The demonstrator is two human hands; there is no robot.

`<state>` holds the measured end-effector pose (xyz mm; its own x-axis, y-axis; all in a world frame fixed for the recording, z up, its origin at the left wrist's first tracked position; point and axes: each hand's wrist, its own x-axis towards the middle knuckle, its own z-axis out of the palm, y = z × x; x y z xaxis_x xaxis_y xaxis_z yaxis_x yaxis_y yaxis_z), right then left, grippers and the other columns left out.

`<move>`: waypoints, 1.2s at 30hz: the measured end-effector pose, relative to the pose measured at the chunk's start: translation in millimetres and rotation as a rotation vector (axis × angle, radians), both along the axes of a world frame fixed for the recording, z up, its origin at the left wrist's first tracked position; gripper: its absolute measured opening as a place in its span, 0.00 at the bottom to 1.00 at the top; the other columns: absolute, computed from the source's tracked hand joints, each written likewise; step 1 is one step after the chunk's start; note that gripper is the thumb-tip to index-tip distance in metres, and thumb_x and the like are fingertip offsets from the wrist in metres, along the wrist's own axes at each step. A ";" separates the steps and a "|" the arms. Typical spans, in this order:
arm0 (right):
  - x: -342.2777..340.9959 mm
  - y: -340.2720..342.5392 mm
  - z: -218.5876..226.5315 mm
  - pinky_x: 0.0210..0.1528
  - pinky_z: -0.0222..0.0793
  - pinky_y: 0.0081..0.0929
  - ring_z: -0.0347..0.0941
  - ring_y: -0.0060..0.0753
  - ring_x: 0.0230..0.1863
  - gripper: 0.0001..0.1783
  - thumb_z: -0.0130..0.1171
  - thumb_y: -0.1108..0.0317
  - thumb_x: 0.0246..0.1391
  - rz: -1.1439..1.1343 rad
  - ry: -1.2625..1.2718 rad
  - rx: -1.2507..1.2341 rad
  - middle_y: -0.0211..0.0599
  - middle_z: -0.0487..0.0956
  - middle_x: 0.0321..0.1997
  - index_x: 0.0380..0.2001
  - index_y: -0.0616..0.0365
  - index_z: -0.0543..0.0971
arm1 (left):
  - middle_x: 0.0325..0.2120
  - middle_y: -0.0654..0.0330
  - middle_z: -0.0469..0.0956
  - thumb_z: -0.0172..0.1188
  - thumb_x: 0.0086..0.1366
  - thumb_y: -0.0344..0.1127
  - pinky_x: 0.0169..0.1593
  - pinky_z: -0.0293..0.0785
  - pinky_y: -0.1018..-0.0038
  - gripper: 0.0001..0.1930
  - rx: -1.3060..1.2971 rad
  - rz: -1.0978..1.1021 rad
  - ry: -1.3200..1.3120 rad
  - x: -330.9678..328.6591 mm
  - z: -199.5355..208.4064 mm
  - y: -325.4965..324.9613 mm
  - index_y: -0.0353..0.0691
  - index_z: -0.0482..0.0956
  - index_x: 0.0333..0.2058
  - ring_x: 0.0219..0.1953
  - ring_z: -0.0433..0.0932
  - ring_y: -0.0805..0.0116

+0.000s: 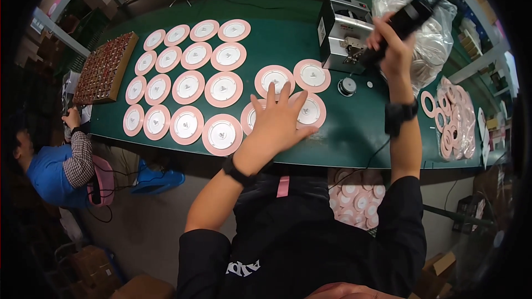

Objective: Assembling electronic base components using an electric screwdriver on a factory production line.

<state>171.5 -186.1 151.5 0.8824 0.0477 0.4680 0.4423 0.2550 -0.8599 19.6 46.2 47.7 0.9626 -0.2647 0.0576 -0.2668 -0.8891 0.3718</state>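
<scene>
My left hand (275,120) lies palm down with fingers spread over a group of pink-rimmed white discs at the table's near middle. It partly covers them; one disc (312,77) behind it shows whole. My right hand (396,52) grips a black electric screwdriver (411,19), raised beside a silver-and-black box-shaped machine (346,27), apparently a screw feeder. The tool's tip points down toward the machine's front. A small round metal part (347,87) stands on the table just below it, with a small white piece (369,84) alongside.
More pink-and-white discs (188,87) stand in rows to the left. A gridded box (105,69) is at the far left, near a seated person in blue (58,166). Plastic bags (438,39) and pink rings (454,122) lie right. Below the table's edge, more discs (357,202) are heaped.
</scene>
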 end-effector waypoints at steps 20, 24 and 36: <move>-104.6 41.6 -66.1 0.25 0.66 0.29 0.62 0.24 0.16 0.16 0.56 0.78 0.59 0.172 -0.040 -0.162 0.34 0.69 0.21 0.47 0.62 0.65 | 0.74 0.51 0.52 0.68 0.51 0.68 0.64 0.40 0.20 0.48 -0.052 0.069 -0.089 -77.3 -41.1 -24.1 0.55 0.68 0.68 0.74 0.44 0.29; -104.3 36.9 -62.7 0.24 0.66 0.30 0.62 0.24 0.16 0.15 0.56 0.78 0.59 0.188 -0.078 -0.214 0.35 0.69 0.22 0.46 0.62 0.64 | 0.74 0.55 0.53 0.68 0.50 0.68 0.63 0.40 0.20 0.48 -0.048 0.070 -0.083 -78.1 -41.1 -23.9 0.55 0.68 0.68 0.74 0.44 0.29; -105.1 45.9 -70.0 0.23 0.66 0.28 0.63 0.24 0.17 0.12 0.57 0.80 0.59 0.196 -0.085 -0.251 0.34 0.67 0.23 0.37 0.59 0.64 | 0.74 0.56 0.54 0.69 0.50 0.67 0.63 0.41 0.19 0.47 -0.055 0.074 -0.078 -77.6 -41.1 -24.2 0.55 0.68 0.67 0.73 0.46 0.28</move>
<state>66.5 -140.2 81.6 0.8034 0.3361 0.4915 0.4785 0.1268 -0.8689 -57.9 22.0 6.6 0.9715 -0.1873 0.1453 -0.2309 -0.8865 0.4010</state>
